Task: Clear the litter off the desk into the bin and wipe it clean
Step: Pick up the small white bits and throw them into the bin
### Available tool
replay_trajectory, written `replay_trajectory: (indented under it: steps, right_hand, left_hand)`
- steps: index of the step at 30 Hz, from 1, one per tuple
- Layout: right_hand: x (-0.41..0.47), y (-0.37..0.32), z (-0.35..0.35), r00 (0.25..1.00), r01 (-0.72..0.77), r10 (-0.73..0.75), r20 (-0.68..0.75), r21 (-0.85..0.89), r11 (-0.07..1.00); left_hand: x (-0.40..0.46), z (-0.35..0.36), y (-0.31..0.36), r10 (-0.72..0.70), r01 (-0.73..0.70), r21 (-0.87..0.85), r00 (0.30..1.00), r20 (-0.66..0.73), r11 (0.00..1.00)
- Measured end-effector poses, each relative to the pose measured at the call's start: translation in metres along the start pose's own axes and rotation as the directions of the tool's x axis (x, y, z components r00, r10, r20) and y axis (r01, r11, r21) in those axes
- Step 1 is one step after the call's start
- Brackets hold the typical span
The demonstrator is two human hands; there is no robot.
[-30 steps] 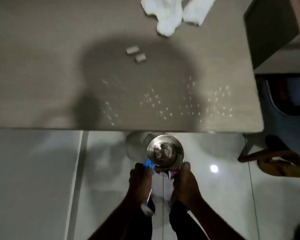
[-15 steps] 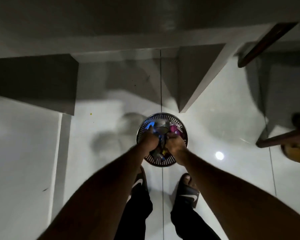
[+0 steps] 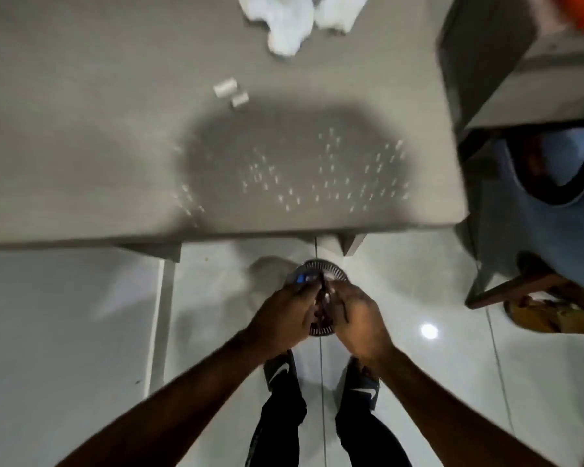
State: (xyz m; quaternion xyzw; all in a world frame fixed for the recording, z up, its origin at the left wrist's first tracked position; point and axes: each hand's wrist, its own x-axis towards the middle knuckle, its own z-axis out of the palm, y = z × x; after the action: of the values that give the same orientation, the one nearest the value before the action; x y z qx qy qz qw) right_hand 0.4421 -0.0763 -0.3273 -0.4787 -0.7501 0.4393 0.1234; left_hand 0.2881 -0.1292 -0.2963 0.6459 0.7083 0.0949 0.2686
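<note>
A round metal mesh bin (image 3: 331,266) stands on the white tiled floor just in front of the grey desk (image 3: 81,146). Inside it a blue wrapper (image 3: 302,279) shows among dark litter. My left hand (image 3: 284,311) and my right hand (image 3: 358,315) hover close together over the bin's mouth, fingers curled inward and blurred; whether they hold anything is unclear. On the desk lie two small white scraps (image 3: 225,87), a scatter of several pale crumbs (image 3: 317,176), and crumpled white tissue (image 3: 284,25) at the far edge.
A grey box-like unit (image 3: 503,62) sits at the desk's right end. To the right a wooden chair frame (image 3: 520,284) carries blue fabric (image 3: 536,237), with a yellow-brown sandal (image 3: 553,315) beside it. My feet in black slides (image 3: 279,372) stand behind the bin.
My head has lifted, so the desk top is back in view. Both hands have risen from inside the bin to just above its mouth.
</note>
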Motion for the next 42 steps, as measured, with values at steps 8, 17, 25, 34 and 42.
replay_trajectory:
  steps: [8,17,25,34,42]
  right_hand:
    - [-0.041,-0.17,-0.142,0.919,0.168,-0.235,-0.318,-0.223,0.96]
    - [0.152,-0.276,-0.237,0.905,0.083,-0.224,-0.363,-0.364,0.928]
    - [0.264,-0.255,-0.213,0.996,0.03,0.039,0.077,-0.735,0.678]
    - [0.278,-0.274,-0.201,0.998,0.008,0.051,0.048,-0.803,0.596]
    - [0.265,-0.264,-0.196,0.996,0.038,-0.088,-0.022,-0.782,0.623]
  left_hand:
    - [-0.021,-0.196,0.085,0.348,-0.336,0.09,0.907,-0.238,0.938]
    - [0.129,-0.327,0.059,0.047,0.059,0.346,0.956,-0.291,0.936]
    - [0.219,-0.316,0.022,-0.012,0.013,0.535,1.0,-0.005,0.844]
    - [0.269,-0.381,-0.013,-0.093,0.189,0.455,0.97,-0.227,0.87]
    - [0.247,-0.372,-0.006,-0.182,0.209,0.128,0.964,-0.196,0.97]
